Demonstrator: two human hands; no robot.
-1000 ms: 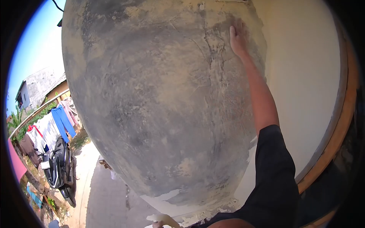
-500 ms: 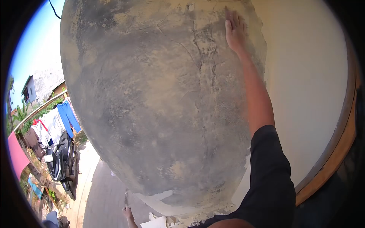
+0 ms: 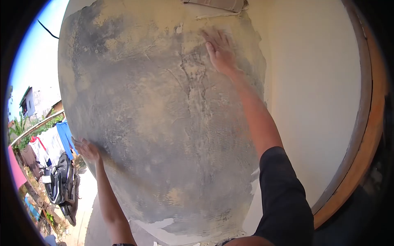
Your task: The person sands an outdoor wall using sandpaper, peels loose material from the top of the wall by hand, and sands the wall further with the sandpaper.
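Observation:
A rough wall surface (image 3: pixel 164 123), patchy grey and tan with cracks down its middle, fills most of the view. My right hand (image 3: pixel 221 53) lies against its upper right part, fingers spread and slightly blurred, holding nothing visible. At the wall's left edge is my left hand (image 3: pixel 87 151), its fingers apart and somewhat smeared; no object shows in it. A curled, peeling flap (image 3: pixel 219 5) hangs above my right hand, cut off by the top of the view.
Smooth cream wall (image 3: pixel 316 94) and a curved-looking wooden frame (image 3: pixel 349 192) lie to the right. On the left are a parked motorbike (image 3: pixel 61 180), clothes on a line (image 3: pixel 51 139) and a sunlit path (image 3: pixel 84 205). Ragged pale coating (image 3: pixel 164 229) edges the wall's bottom.
My left hand has risen from low down, where a thin object showed by its fingers, to the wall's left edge. My right hand has moved left and down in view; the view has shifted.

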